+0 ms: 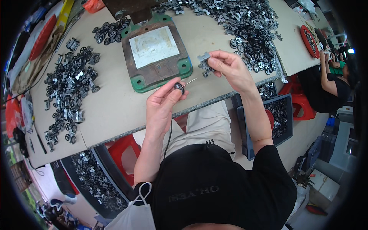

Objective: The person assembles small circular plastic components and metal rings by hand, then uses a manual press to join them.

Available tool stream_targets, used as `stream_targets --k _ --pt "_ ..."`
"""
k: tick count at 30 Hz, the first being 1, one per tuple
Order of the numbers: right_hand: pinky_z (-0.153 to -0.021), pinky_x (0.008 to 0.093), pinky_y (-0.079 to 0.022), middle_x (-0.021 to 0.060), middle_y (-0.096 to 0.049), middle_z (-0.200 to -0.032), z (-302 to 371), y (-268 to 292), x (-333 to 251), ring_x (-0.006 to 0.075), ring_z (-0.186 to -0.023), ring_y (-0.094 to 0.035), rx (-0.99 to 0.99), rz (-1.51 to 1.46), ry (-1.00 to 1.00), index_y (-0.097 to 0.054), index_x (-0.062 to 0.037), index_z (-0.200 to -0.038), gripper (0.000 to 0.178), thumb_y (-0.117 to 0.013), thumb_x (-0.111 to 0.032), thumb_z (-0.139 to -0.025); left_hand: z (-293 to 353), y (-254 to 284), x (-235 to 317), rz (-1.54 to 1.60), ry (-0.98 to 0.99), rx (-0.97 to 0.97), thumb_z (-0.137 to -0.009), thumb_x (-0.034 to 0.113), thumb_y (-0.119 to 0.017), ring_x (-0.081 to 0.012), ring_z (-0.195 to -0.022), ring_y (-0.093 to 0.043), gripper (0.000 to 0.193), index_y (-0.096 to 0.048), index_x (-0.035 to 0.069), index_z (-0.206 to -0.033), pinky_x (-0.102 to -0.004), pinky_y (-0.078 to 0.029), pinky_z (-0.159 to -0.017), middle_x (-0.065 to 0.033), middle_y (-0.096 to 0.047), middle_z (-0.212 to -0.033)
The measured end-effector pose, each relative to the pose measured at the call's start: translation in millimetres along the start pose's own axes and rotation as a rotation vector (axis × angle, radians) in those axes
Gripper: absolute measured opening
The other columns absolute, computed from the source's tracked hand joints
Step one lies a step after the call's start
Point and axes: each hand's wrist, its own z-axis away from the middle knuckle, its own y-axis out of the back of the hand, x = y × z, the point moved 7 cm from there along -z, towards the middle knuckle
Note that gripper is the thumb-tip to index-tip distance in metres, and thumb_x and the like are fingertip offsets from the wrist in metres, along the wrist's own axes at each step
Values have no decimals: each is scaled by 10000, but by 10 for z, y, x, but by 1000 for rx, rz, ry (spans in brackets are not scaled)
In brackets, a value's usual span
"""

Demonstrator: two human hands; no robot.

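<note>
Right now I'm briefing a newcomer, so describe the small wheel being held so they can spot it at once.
Start at the green-cornered metal plate on the table. Just below it, the left hand pinches a black wheel. Unlike the loose wheels, a thin metal axle pin sticks out of it.

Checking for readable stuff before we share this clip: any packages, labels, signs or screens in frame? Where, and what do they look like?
Shirt print: a short pale line of lettering on the black shirt, bottom centre, seen upside down.
Small screen or light: a bright cyan-white patch at the far right edge, too small to tell which.
White boxes: plain cartons on the floor, lower right.
No signs or labels visible on the worktable.
</note>
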Motion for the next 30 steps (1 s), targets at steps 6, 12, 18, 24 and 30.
stream_targets --k 6,12,18,24,30 --pt "-559 162 -364 -12 -595 -794 95 -96 1 21 -645 -458 -42 83 -12 -616 3 -997 236 -596 -178 -848 14 8 -31 -30 -19 41 -821 30 -593 -169 -830 -611 315 -544 -24 -1127 -267 -486 -761 -106 -616 -997" --pt "-611 177 -417 9 -616 -837 80 -131 -8 36 -710 -521 -59 59 81 -608 10 -994 195 -592 -113 -843 17 13 -40 -18 -14 45 -822 35 -593 -169 -829 -611 313 -544 -27 -1125 -265 -489 -754 -105 -619 -974" --pt "-725 211 -455 39 -615 -889 117 -74 -4 77 -807 -553 -75 27 19 -601 16 -1005 183 -575 -61 -841 11 63 -36 27 20 61 -831 48 -587 -171 -819 -611 303 -544 -33 -1120 -267 -494 -745 -100 -621 -943" --pt "-752 230 -473 112 -550 -1060 106 -72 11 121 -925 -535 -90 -25 309 -574 27 -1032 209 -560 4 -825 16 64 -42 41 29 61 -832 50 -586 -175 -820 -611 299 -545 -38 -1115 -268 -495 -746 -99 -623 -928" --pt "-786 237 -479 141 -542 -1118 150 -144 13 120 -945 -542 42 -144 226 -497 60 -1124 346 -592 25 -793 19 80 -73 11 22 77 -820 36 -597 -171 -816 -613 305 -549 -34 -1114 -262 -496 -741 -94 -624 -928"
